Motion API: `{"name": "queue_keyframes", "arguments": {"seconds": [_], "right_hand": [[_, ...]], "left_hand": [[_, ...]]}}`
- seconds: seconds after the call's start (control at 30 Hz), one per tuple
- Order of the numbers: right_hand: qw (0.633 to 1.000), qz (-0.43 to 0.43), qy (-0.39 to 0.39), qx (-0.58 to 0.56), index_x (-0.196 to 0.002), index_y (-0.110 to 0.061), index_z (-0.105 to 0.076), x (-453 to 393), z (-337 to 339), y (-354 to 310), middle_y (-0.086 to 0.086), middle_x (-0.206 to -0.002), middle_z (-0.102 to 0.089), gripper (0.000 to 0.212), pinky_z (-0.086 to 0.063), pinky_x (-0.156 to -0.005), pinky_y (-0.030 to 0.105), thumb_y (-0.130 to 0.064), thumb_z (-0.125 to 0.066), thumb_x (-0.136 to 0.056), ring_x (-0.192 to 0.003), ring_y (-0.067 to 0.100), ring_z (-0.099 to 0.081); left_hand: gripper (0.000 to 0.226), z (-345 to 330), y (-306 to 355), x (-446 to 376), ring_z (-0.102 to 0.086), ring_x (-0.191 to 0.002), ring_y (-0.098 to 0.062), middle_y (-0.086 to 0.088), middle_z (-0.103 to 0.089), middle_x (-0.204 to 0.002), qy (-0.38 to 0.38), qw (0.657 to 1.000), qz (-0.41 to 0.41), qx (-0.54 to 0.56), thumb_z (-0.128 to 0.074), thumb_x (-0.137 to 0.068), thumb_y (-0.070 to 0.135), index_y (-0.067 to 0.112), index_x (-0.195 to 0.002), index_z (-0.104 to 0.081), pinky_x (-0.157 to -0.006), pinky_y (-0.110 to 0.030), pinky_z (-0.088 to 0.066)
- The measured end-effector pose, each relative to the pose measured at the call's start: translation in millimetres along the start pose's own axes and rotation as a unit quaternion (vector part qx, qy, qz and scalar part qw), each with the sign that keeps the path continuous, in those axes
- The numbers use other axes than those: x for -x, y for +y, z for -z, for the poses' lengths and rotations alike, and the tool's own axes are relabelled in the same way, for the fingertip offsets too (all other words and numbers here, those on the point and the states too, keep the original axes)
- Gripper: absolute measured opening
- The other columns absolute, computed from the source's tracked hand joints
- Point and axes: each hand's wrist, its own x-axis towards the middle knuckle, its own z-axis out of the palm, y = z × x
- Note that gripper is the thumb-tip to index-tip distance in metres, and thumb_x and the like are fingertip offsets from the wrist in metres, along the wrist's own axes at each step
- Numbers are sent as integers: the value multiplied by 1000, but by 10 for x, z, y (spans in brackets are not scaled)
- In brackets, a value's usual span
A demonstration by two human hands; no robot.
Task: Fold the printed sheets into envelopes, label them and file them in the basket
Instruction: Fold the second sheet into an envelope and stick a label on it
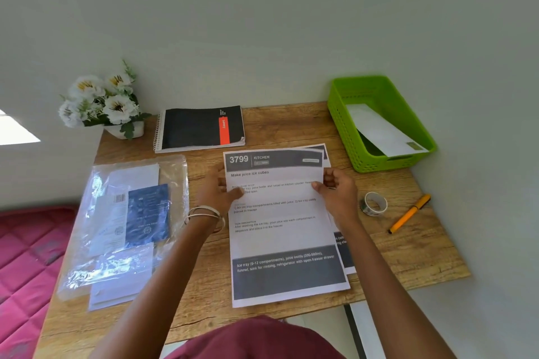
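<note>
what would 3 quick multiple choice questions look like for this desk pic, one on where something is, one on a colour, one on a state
1. Where does the tape roll lie?
A. inside the basket
B. on the table between the printed sheet and the pen
C. on the notebook

2. What colour is the basket?
A. green
B. blue
C. red

3. What are the hands doing with the top printed sheet?
A. not touching it
B. pressing it flat with open palms
C. pinching its side edges

Answers: 1 B, the roll sits on the wood left of the orange pen. 2 A, its walls are bright green. 3 C, the left hand and right hand each grip an edge.
</note>
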Motion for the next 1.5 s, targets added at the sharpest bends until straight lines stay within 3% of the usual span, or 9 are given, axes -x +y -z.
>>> {"name": "queue_keyframes", "arguments": {"seconds": [0.17, 0.3, 0.43, 0.57, 0.7, 0.83, 1.0, 1.23, 1.5], "right_hand": [[998, 29, 17, 51, -110, -5, -63, -16, -32, 2, 6, -97, -67, 36, -48, -71, 16, 4, -72, -76, -83, 13, -59], [990, 79, 64, 95, -122, -6, -56, -34, -63, 28, 10, -111, -61, 54, -48, -80, 30, 16, -65, -73, -101, 21, -56], [971, 166, 93, 144, -114, -7, -62, 55, -71, -49, 12, -117, -62, 61, -48, -93, 40, 24, -41, -66, -111, 28, -55], [952, 237, 14, 196, -98, -6, -71, 164, -153, -30, 11, -107, -69, 56, -45, -98, 47, 10, -33, -60, -108, 29, -60], [922, 234, -107, 288, -97, -9, -73, 330, -358, -66, 5, -106, -72, 49, -25, -108, 44, -2, -35, -67, -116, 24, -58], [858, 265, -190, 396, -123, -13, -61, 465, -540, -139, 4, -136, -56, 51, -13, -113, 40, -22, -33, -82, -130, 19, -44], [823, 294, -248, 418, -146, -15, -33, 475, -634, 26, 6, -157, -23, 47, -13, -116, 36, -21, -38, -99, -146, 21, -15], [879, 201, -150, 406, -146, -6, -27, 351, -196, 213, 9, -155, -25, 52, -4, -114, 26, -27, -40, -100, -146, 23, -15], [935, 48, -9, 351, -129, 1, -50, 291, -65, 62, 19, -126, -53, 58, -35, -96, 39, -30, -69, -83, -119, 33, -40]], "left_hand": [[18, -45, 73, -57, -58, -79, -14, 4, -63, -94, 82, 987, -82, -113, -62, -84, 8, 19, -97, -55, -62, -22, -46], [17, -39, -37, -148, -56, -75, -13, 3, -62, -86, 80, 969, -128, -195, -68, -76, 2, 19, -76, -62, -59, -15, -40], [31, -9, -241, -147, -52, -69, -16, -3, -65, -83, 63, 929, -236, -277, -66, -64, -16, 13, -75, -71, -61, -25, -44], [34, -1, -373, -118, -58, -87, -30, -7, -70, -92, 39, 909, -255, -328, -63, -65, -19, 9, -79, -74, -74, -39, -52], [19, -30, -322, -45, -53, -100, -30, -7, -65, -104, 21, 900, -249, -357, -61, -80, 2, 8, -96, -70, -86, -43, -47], [33, -25, -309, 1, -45, -109, -24, -1, -55, -117, -4, 893, -227, -389, -64, -83, 24, 13, -113, -62, -93, -36, -39], [43, 10, -388, -6, -46, -109, -28, -5, -54, -119, -24, 887, -239, -394, -68, -79, 29, 15, -119, -61, -92, -40, -43], [46, 0, -423, 22, -43, -115, -27, -4, -50, -126, -20, 882, -237, -407, -63, -84, 31, 17, -127, -55, -96, -44, -42], [46, -52, -505, 64, -44, -112, -25, -5, -50, -125, 12, 906, -229, -356, -67, -81, 25, 13, -124, -58, -95, -39, -41]]}}
